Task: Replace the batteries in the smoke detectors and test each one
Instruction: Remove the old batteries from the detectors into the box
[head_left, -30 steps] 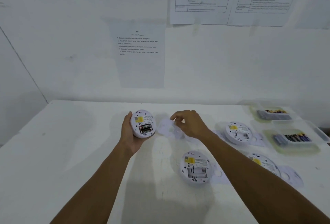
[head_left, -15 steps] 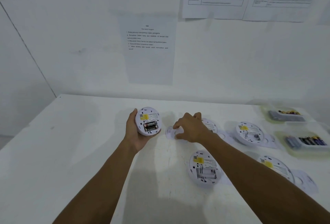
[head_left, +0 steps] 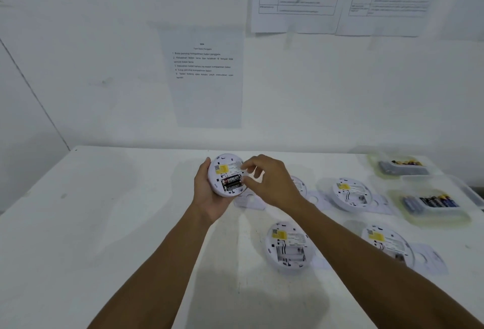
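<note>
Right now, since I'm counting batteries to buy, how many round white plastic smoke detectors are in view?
5: held round white smoke detector in the left hand; hidden detector partly behind the right hand; far-right detector; near-centre detector; near-right detector. More could lie off-frame.

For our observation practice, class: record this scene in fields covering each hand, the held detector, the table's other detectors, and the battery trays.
Left hand: grips a smoke detector, back facing up
Its compartment: black batteries fitted, uncovered
Right hand: fingertips at that detector's edge; grasp unclear
Table: four more detectors; nearest detector has an empty compartment
Battery trays: two, far right
</note>
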